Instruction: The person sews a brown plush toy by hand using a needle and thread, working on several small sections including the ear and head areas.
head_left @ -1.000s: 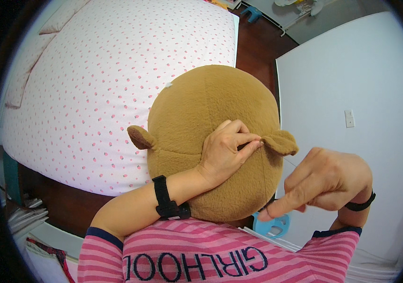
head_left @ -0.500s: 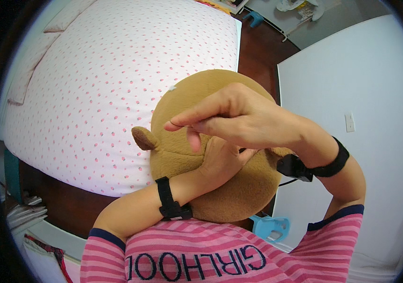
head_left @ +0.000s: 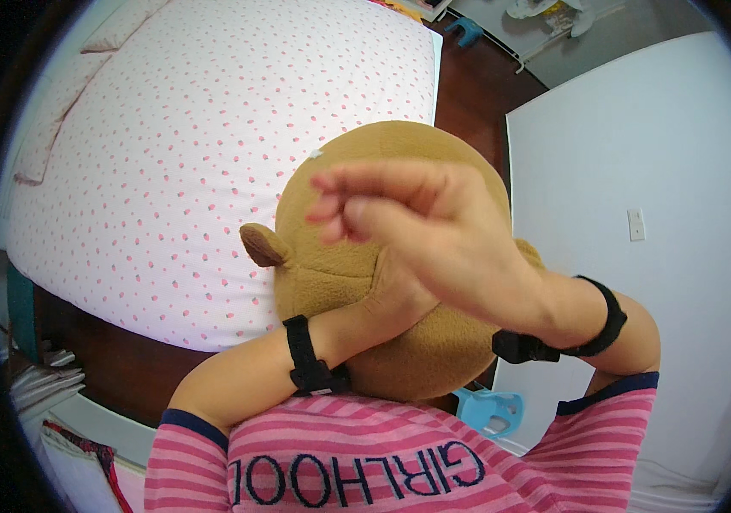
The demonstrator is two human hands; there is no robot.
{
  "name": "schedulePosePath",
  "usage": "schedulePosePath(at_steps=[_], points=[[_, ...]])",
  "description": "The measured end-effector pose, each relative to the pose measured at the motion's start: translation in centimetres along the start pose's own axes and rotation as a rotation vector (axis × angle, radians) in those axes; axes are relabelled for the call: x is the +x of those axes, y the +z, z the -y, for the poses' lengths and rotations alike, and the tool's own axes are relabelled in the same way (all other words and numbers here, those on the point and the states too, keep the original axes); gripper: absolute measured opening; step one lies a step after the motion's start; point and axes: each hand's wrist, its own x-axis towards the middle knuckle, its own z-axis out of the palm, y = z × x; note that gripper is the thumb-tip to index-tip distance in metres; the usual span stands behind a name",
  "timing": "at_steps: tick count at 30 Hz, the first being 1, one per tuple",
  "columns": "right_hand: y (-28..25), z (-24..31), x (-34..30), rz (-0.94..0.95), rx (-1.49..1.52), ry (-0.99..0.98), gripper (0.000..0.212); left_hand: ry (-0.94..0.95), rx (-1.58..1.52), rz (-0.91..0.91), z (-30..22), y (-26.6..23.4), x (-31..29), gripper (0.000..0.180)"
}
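Note:
A large round brown plush toy (head_left: 399, 359) rests against my front, with a small ear-like flap (head_left: 264, 245) standing out on its left side. My left hand (head_left: 395, 295) grips the plush near a seam that runs in from the flap; its fingertips are hidden behind my other hand. Raised over the toy, my right hand (head_left: 417, 214) has its fingers curled and thumb drawn in, smeared by motion. Whatever is pinched there is too fine to make out now. Black straps with small dark boxes circle both wrists.
To the left spreads a bed (head_left: 168, 162) with a white strawberry-print sheet. A white panel (head_left: 639, 154) with a switch plate stands on the right. A light-blue plastic stool (head_left: 492, 412) is low beside me, and another blue stool (head_left: 465, 32) sits at the far end.
My right hand has turned, its fingers curling further in, and its wrist has dropped toward me. A thin dark strand at its fingertips no longer shows. My left hand stays on the plush.

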Motion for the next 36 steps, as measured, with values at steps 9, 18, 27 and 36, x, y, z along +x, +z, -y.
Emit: schedulePosePath(at_steps=[9, 18, 27, 36], points=[[1.7, -2.3, -4.8, 0.123, -0.459, -0.47, 0.044, -1.142, 3.486, 0.913, 2.5, 5.6, 0.8, 0.015], [3.6, -4.6, -4.1, -0.061, -0.321, -0.518, 0.043, -1.216, 3.438, 0.957, 2.9, 5.5, 0.5, 0.015], [0.0, -0.6, 0.2, -0.315, 0.246, -0.455, 0.041, -1.264, 3.48, 1.01, 3.8, 5.7, 0.6, 0.013], [-15.6, 5.0, 0.4, -0.079, -0.292, -0.045, 0.025, -1.158, 3.476, 1.005, 3.6, 5.7, 1.0, 0.014]])
